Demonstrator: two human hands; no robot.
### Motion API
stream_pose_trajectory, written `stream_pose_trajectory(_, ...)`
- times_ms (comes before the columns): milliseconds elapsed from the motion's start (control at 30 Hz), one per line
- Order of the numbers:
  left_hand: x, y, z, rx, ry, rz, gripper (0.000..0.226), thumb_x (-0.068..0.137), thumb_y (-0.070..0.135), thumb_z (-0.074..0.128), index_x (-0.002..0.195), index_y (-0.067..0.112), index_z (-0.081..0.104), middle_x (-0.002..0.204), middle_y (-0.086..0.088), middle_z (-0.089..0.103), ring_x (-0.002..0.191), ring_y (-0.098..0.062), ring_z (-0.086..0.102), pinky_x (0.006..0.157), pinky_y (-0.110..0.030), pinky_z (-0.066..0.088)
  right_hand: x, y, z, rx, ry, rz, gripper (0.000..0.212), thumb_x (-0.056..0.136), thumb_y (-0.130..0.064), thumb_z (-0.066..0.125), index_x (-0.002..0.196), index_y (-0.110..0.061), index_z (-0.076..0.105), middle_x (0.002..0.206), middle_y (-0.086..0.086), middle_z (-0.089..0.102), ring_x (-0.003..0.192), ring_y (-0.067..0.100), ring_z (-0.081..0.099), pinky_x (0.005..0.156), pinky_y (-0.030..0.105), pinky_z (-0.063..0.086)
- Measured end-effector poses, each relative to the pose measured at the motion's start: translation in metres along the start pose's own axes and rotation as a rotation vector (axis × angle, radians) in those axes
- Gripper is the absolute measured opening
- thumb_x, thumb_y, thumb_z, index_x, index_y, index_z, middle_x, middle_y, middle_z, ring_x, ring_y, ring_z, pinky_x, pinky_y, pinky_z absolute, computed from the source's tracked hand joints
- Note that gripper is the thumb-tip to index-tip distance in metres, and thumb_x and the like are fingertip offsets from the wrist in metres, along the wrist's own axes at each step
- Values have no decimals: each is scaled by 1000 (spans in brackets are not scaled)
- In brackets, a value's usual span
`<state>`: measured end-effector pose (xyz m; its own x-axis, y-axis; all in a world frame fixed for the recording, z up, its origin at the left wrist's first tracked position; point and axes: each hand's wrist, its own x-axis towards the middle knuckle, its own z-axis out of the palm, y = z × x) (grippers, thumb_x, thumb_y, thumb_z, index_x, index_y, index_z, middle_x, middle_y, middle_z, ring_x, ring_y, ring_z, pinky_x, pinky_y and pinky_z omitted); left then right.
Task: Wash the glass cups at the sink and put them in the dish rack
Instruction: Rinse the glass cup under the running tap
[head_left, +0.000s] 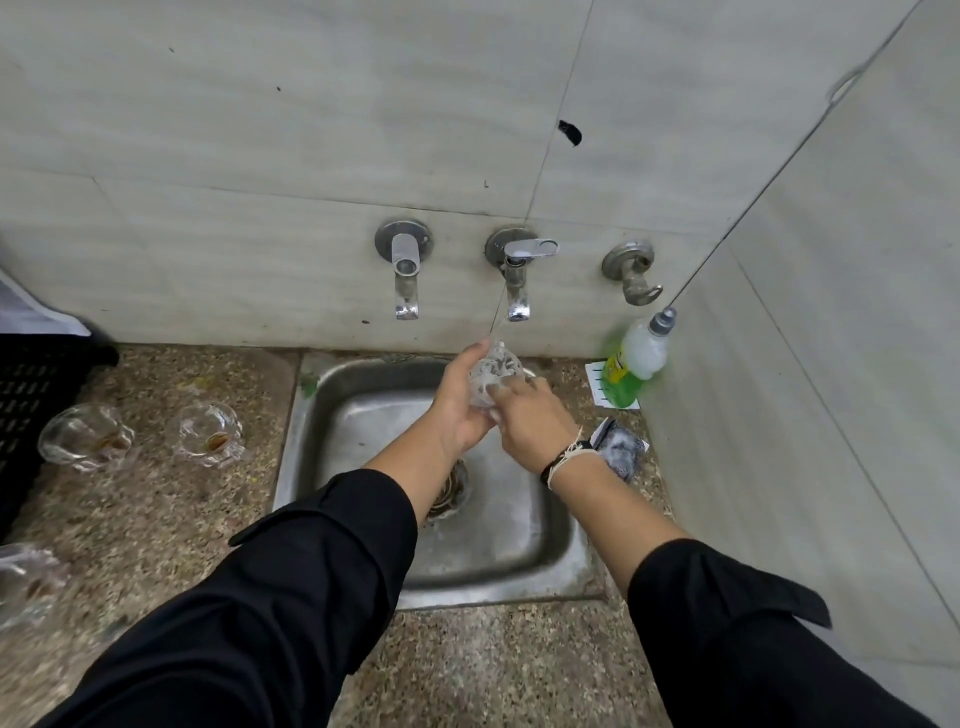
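Fingers (470, 364) of your left hand (457, 400) curled round a soapy glass cup (488, 376) over the sink (363, 415), under the tap (517, 280); your right hand (530, 421) pinched it. Two cups (208, 434) stood on the table (156, 519).

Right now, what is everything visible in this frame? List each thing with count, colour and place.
soapy clear glass cup: one, held over the sink
dirty clear glass cups: three, counter left of sink
steel sink: one, centre
wall taps: three, silver, above sink; middle one running
green dish soap bottle: one, right corner
black dish rack: one, far left
foamy scrubber: one, grey, right of sink
left hand: grips the soapy cup
right hand: fingers on the cup
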<state>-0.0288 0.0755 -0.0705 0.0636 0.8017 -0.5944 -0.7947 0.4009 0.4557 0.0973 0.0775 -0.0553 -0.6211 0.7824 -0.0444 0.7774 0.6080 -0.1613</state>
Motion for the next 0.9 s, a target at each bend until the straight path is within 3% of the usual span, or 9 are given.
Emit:
stream_pose_trajectory(100,-5,5,1,268,127,-32,50,83,63,68,107,20,73,101,-2,76,95,-20,68,90,-38,52,24,7,-7,50,-92,-70,8,85,-4,58,84,-7,65,94,16,65,89,38,62,76,40,49)
stream_pose_trajectory(233,-6,22,-12,506,165,-76,74,74,84,59,121,27,70,116,-2,73,111,-23,65,88,-41,49,40,22,-27,301,-181,-15,30,95,-23,64,66,-22,57,68,-3,62,63,13,54,65,30,40)
stream_pose_trajectory(367,-5,33,-19,500,-54,4,62,97,68,50,116,13,70,93,-7,76,79,-19,72,63,-26,54,61,26,-43,612,-367,118,26,96,-16,62,71,-15,59,65,2,65,57,12,58,64,29,48)
stream_pose_trajectory(433,-4,37,-21,467,-103,33,57,99,63,50,111,12,73,97,-12,76,85,-25,73,69,-29,56,68,24,-48,735,-366,152,26,99,-18,60,74,-12,62,64,6,65,53,14,59,58,26,49)
stream_pose_trajectory(533,0,40,-23,415,-114,82,67,99,64,49,131,8,66,115,-20,73,97,-30,72,78,-37,59,72,18,-56,848,-297,234,36,94,-46,64,72,-18,62,59,0,64,50,12,57,53,22,45)
stream_pose_trajectory(633,0,42,-17,366,-32,110,65,97,65,48,131,12,65,116,-17,75,100,-29,75,78,-42,62,79,11,-58,809,-226,295,34,96,-54,58,75,-27,61,66,-18,63,69,1,64,58,15,40)
stream_pose_trajectory(733,2,39,-18,346,72,174,68,91,69,56,130,14,65,119,-15,75,111,-33,72,94,-54,58,86,3,-58,715,-211,336,44,103,-54,39,99,-18,64,99,5,66,102,26,60,75,24,38)
stream_pose_trajectory(800,3,38,-17,349,138,197,71,84,72,64,126,15,68,115,-13,77,112,-36,71,98,-58,55,88,-2,-57,654,-224,348,54,106,-50,32,120,-8,62,124,20,62,119,32,57,90,30,38)
stream_pose_trajectory(900,4,35,-13,284,236,241,56,90,64,65,108,11,69,84,-5,76,93,-30,74,90,-56,60,90,-7,-46,522,-185,244,45,106,-36,36,117,-1,62,123,27,62,117,38,58,91,33,42)
